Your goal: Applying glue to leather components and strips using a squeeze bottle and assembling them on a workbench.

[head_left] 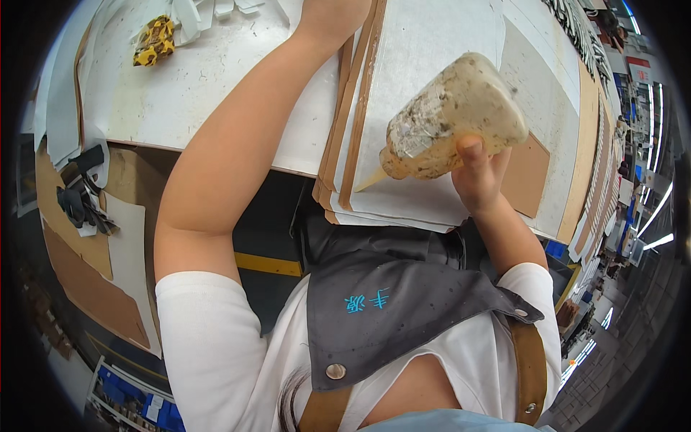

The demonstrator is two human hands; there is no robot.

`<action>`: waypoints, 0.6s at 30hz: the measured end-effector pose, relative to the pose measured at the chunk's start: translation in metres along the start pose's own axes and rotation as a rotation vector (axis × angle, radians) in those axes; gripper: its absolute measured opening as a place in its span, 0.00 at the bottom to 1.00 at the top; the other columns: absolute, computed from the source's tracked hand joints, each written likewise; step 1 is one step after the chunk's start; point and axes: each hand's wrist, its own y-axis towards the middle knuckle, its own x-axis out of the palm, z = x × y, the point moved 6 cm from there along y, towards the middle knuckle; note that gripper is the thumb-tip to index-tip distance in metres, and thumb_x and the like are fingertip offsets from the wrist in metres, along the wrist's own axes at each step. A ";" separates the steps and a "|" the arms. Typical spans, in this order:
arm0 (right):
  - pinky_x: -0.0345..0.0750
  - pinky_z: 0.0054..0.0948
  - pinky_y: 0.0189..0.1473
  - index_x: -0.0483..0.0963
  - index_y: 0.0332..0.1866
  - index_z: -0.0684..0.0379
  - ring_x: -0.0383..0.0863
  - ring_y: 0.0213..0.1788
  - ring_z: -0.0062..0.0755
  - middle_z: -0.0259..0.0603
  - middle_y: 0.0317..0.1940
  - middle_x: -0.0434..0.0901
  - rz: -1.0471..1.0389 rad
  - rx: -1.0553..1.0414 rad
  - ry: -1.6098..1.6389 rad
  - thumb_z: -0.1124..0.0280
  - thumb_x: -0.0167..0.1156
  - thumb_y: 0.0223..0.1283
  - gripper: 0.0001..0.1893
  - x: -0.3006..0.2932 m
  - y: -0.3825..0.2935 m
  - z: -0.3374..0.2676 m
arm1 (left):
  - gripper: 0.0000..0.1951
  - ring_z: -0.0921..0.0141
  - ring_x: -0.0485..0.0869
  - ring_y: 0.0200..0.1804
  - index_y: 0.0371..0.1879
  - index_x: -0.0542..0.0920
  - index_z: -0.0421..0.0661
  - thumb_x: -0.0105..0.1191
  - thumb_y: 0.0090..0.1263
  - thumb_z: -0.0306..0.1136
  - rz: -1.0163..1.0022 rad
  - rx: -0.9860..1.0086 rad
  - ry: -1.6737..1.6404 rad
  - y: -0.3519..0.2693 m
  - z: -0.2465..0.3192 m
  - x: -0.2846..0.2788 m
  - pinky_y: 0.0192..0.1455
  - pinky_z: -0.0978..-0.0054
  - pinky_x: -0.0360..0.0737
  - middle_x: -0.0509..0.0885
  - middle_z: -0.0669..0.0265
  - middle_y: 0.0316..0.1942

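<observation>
A stained, translucent plastic squeeze bottle [453, 119] is in my right hand [478, 173], thumb pressed on its side. The bottle tilts down to the left, and its thin nozzle points at the near left part of a stack of white sheets [426, 65]. Brown edges of several layers show along the stack's left side. Whether the nozzle tip touches the sheet cannot be told. My left hand [334, 13] is at the top rim of the picture, by the far left edge of the stack; its fingers are cut off.
A crumpled yellow and black wrapper [155, 41] and white scraps [189, 19] lie on the white table [216, 59] at left. A brown board piece [526, 175] lies right of the stack. Dark scraps [83, 189] hang at far left. Bundled strips [599, 178] line the right side.
</observation>
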 end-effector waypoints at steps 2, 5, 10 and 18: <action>0.73 0.28 0.46 0.63 0.52 0.69 0.75 0.44 0.30 0.43 0.41 0.75 -0.012 -0.011 -0.008 0.62 0.65 0.50 0.29 0.001 -0.007 -0.002 | 0.06 0.60 0.74 0.37 0.33 0.69 0.36 0.38 0.60 0.21 0.013 0.012 0.012 0.000 0.001 -0.001 0.44 0.70 0.70 0.74 0.53 0.30; 0.74 0.27 0.46 0.63 0.53 0.69 0.74 0.46 0.31 0.43 0.42 0.74 0.015 -0.073 -0.079 0.60 0.67 0.46 0.33 -0.006 -0.019 -0.004 | 0.06 0.59 0.73 0.37 0.33 0.69 0.36 0.37 0.60 0.22 0.003 -0.002 -0.006 0.000 0.002 0.002 0.44 0.69 0.70 0.73 0.52 0.30; 0.73 0.27 0.48 0.67 0.49 0.67 0.75 0.46 0.31 0.43 0.41 0.75 -0.168 0.050 -0.380 0.58 0.70 0.40 0.32 -0.010 -0.038 0.002 | 0.05 0.58 0.73 0.37 0.32 0.68 0.36 0.38 0.60 0.22 0.024 0.029 0.016 -0.002 -0.002 -0.005 0.43 0.67 0.69 0.73 0.51 0.30; 0.74 0.26 0.49 0.71 0.48 0.66 0.76 0.45 0.31 0.46 0.44 0.76 -0.073 0.524 -0.113 0.58 0.71 0.37 0.32 -0.005 -0.040 -0.017 | 0.05 0.54 0.74 0.37 0.32 0.69 0.37 0.39 0.59 0.22 0.059 0.050 0.028 0.001 0.002 0.001 0.42 0.65 0.70 0.74 0.48 0.31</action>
